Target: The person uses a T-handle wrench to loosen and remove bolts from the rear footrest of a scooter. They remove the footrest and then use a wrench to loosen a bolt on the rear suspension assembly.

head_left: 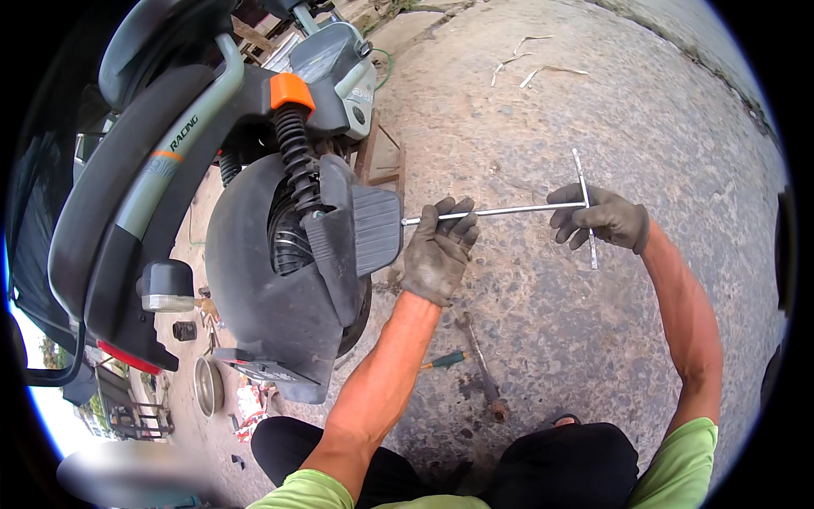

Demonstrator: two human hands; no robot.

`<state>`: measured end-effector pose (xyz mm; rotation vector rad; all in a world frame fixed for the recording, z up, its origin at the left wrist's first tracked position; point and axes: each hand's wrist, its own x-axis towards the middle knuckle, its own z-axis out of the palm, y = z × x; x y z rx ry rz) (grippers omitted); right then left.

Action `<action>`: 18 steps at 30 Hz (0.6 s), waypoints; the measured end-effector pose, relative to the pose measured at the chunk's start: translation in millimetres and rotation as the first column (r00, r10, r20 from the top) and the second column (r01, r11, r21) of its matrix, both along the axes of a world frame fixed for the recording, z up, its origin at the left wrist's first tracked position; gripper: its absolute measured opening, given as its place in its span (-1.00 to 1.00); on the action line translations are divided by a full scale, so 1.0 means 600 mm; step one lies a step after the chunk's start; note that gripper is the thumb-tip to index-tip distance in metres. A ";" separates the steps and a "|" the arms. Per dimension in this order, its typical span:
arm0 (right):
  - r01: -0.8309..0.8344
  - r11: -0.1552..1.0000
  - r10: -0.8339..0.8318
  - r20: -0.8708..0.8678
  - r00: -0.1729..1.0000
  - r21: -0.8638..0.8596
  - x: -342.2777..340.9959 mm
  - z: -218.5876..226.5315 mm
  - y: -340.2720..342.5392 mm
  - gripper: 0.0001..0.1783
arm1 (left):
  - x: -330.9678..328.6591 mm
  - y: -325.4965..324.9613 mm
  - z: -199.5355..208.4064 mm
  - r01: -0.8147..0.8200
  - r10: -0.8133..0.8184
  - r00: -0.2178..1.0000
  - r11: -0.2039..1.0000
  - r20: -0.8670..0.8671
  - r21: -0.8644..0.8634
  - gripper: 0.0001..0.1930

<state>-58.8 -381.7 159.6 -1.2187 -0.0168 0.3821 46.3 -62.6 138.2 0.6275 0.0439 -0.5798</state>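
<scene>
A long silver T-handle socket wrench (513, 209) lies level across the middle of the view. My left hand (437, 259), in a dark grey work glove, has its fingers and thumb closed around the shaft near the socket end. That end meets the edge of the ribbed black plastic panel (378, 229) beside the scooter's rear wheel; the fastener, if any, is hidden. My right hand (609, 219), gloved alike, grips the wrench at its crossbar, with fingers around the joint. The scooter's black rear fender (254, 229) stands left of my left hand.
On the concrete ground below the shaft lie a metal wrench (482, 360) and a screwdriver with a green handle (447, 360). A black coil shock absorber (295, 161) with an orange cap rises above the fender. A metal bowl (209, 386) sits beyond the scooter, at lower left.
</scene>
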 end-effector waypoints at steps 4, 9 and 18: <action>-0.023 0.970 0.027 0.012 1.000 -0.243 -0.005 0.006 -0.004 -0.50 | -0.002 0.005 -0.005 0.037 -0.036 0.999 0.999 0.018 -0.022 -0.62; 0.234 0.699 -0.079 0.252 0.965 -0.676 0.009 -0.038 0.022 -0.76 | -0.009 0.002 -0.005 0.005 -0.005 1.000 1.000 0.016 0.017 -0.61; 0.749 0.308 0.014 0.790 0.613 -0.587 0.010 -0.086 0.028 -0.75 | -0.015 -0.029 0.016 -0.022 0.022 1.000 0.990 0.006 0.140 -0.63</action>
